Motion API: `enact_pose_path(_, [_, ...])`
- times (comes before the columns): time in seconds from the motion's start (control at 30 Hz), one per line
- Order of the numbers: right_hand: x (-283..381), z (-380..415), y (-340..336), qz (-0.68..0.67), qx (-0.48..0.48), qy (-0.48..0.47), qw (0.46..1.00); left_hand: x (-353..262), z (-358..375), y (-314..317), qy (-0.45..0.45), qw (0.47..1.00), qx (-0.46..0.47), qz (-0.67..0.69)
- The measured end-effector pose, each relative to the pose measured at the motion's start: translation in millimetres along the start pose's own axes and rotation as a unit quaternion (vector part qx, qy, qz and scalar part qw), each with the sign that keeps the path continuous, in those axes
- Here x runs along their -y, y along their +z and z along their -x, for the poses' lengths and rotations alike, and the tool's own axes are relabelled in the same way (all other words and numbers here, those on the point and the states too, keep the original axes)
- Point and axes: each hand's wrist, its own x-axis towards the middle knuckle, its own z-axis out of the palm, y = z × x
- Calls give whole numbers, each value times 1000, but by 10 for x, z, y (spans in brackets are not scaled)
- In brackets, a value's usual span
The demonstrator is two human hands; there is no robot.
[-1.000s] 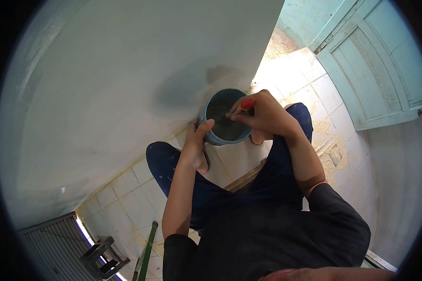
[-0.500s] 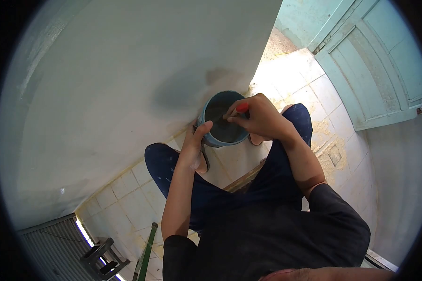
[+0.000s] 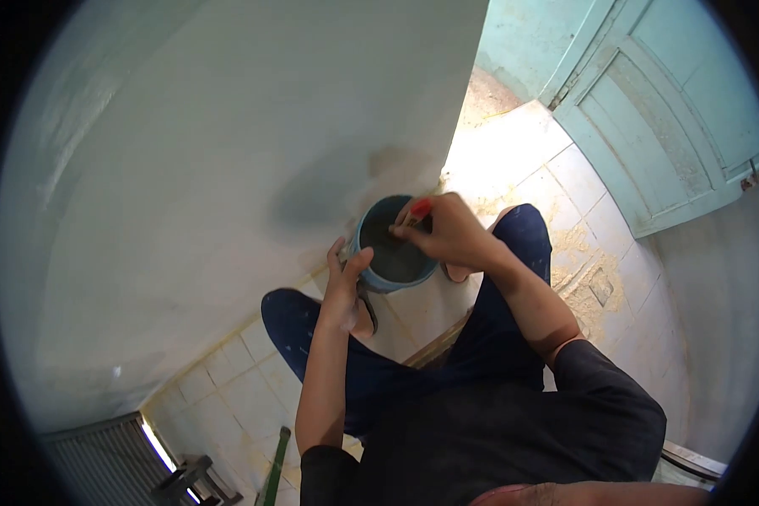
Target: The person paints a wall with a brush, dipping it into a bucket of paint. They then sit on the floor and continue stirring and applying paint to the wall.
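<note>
A blue bucket (image 3: 378,274) with dark contents stands on the tiled floor against the pale wall, between my feet. My left hand (image 3: 347,274) rests on the bucket's near-left rim, thumb on the edge, fingers spread along the outside. Over the bucket's mouth, my right hand (image 3: 447,229) is closed around a red-handled tool (image 3: 419,207). The tool's working end points down into the bucket and is mostly hidden by my fingers. I crouch with both knees bent in dark blue trousers.
A pale painted wall (image 3: 228,152) fills the left and top. A light green door (image 3: 675,110) stands at the upper right. Cream floor tiles (image 3: 557,169) carry sandy debris. At the bottom left lie a dark stool (image 3: 190,481) and a green pole (image 3: 274,464).
My right hand and the red-handled tool shifted slightly left and down over the bucket. The view tilted, so the bucket appears lower. My left hand stays on the rim.
</note>
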Motion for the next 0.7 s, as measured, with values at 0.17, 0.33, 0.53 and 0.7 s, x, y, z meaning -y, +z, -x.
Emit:
enact_pose_path(0.17, [-124,-6,146,115,29,-11,993,-35,2,13,-7,1000,-18,-23])
enact_pose_path(0.33, [-210,2,256,146,46,-19,988,19,-8,-1,12,1000,7,-4])
enact_pose_path(0.53, [-138,-59,134,108,38,27,993,-48,33,52,5,1000,-7,-11])
enact_pose_path(0.7, [-103,-65,-7,-45,9,4,999,-59,41,40,13,1000,-5,14])
